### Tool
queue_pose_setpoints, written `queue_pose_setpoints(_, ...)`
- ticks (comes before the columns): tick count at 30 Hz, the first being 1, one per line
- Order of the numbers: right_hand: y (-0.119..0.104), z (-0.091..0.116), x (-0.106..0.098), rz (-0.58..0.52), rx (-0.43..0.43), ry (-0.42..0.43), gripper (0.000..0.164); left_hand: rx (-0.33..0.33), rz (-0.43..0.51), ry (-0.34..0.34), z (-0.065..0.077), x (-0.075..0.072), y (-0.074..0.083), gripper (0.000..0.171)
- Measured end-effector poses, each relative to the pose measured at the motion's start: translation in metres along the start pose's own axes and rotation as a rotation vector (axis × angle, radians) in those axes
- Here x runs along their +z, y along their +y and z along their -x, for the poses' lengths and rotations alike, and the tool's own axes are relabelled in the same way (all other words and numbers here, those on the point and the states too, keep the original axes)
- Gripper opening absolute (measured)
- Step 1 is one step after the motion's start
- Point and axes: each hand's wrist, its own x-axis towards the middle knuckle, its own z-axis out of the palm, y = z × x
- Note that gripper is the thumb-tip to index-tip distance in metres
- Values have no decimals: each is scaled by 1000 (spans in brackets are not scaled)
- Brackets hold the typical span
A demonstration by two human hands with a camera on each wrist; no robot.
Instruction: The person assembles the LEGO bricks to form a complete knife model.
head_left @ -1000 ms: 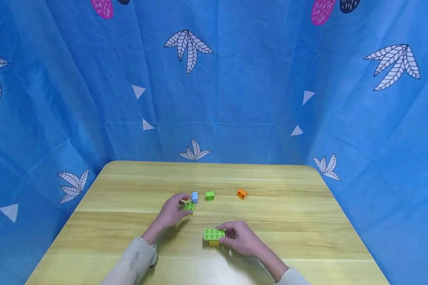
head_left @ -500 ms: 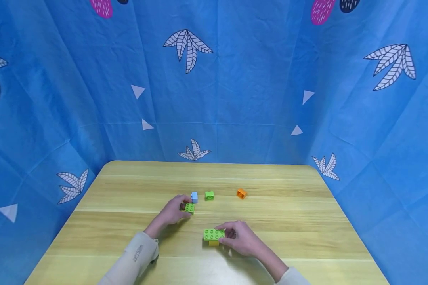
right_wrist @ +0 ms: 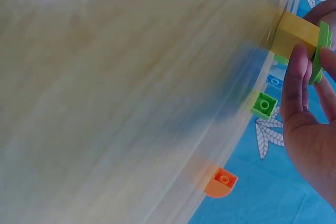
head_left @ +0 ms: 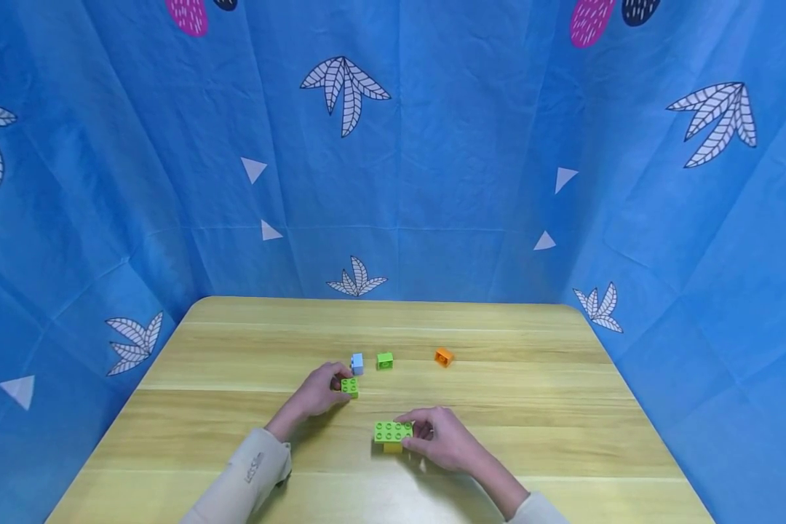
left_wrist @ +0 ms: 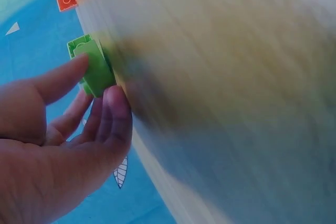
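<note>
The counter (head_left: 530,415) bears all the bricks and gives a firm base to brace against; the step in hand seems to be securing a small brick with one hand while the other steadies a larger pair.

With the wide green brick (head_left: 388,431) as the clock's centre, the right hand (head_left: 444,437) is at 3 o'clock, thumb and fingers bent and parted only by the brick's end, which they pinch. The left hand (head_left: 317,389) is at 10 o'clock, similarly half closed, its thumb and fingertips gripping the small green brick (head_left: 349,387).

The wide green brick sits studs up on a yellow brick (head_left: 393,448), overhanging it at 3 and 9 o'clock. Pressing on an overhang could tip it, so force is better kept above the yellow brick.

The small green brick, studs up, lies between 10 and 11 o'clock; whether it touches the counter I cannot tell. A level, light grip on its sides should leave the studs free.

The loose bricks need avoiding: blue brick (head_left: 357,364) at 11, green brick (head_left: 385,361) at 12, orange brick (head_left: 443,356) at 1.
</note>
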Motion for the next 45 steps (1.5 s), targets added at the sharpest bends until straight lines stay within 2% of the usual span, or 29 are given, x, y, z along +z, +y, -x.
queue_pose_setpoints(5,0,1,2,-15,3,-1,36,16,-9,-4,5,0,1,29)
queue_pose_setpoints(9,1,1,2,-10,3,-2,36,41,9,-24,13,1,8,31)
queue_pose_setpoints(14,1,0,0,-9,1,-5,36,86,22,-53,22,1,19,36)
queue_pose_setpoints(21,1,-1,0,-5,-14,-3,36,173,15,-105,36,5,30,33)
queue_pose_setpoints(30,-1,-2,0,5,-34,0,37,206,49,-159,50,12,42,32)
queue_pose_setpoints(39,-1,-1,-1,-4,-25,-13,41,254,71,-190,57,22,52,31)
queue_pose_setpoints(45,-2,-1,-4,11,-29,-19,44,283,26,-171,58,28,54,31)
